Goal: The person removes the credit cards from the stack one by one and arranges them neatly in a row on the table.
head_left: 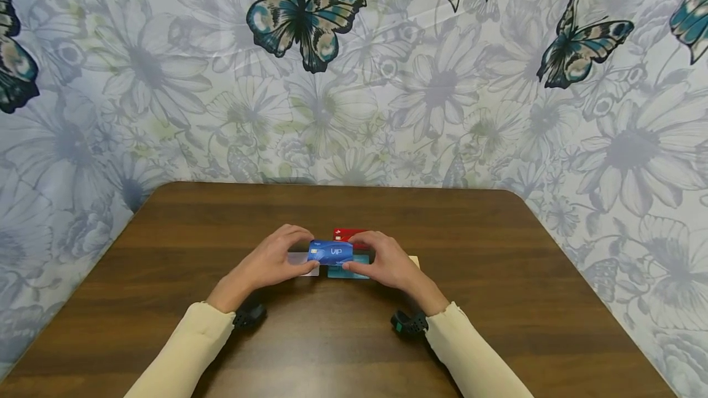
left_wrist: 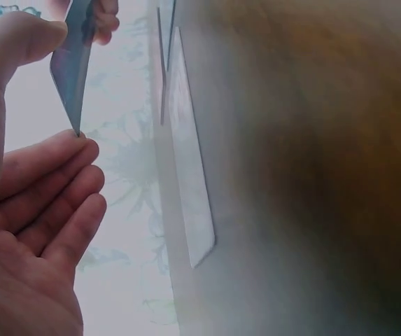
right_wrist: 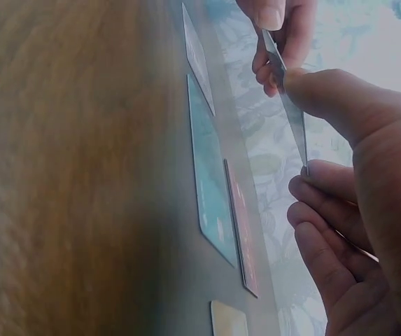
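Observation:
A blue card (head_left: 330,252) printed "VIP" is held up above the table between both hands. My left hand (head_left: 276,258) pinches its left end with thumb and fingers; in the left wrist view the card (left_wrist: 73,66) appears nearly edge-on. The right hand (head_left: 389,261) pinches the other end, its thumb (right_wrist: 326,94) on the near side. Beneath and around lie more cards: a teal card (head_left: 348,273), a red card (head_left: 344,234) farther back, a whitish card (head_left: 312,271) at left, and a pale yellow card (head_left: 415,260) partly hidden behind my right hand.
The brown wooden table (head_left: 332,349) has its far edge a short way beyond the cards. Behind it hangs a pale flowered cloth (head_left: 442,91) with butterflies. Black bands (head_left: 409,323) sit on both wrists, below cream sleeves (head_left: 475,352).

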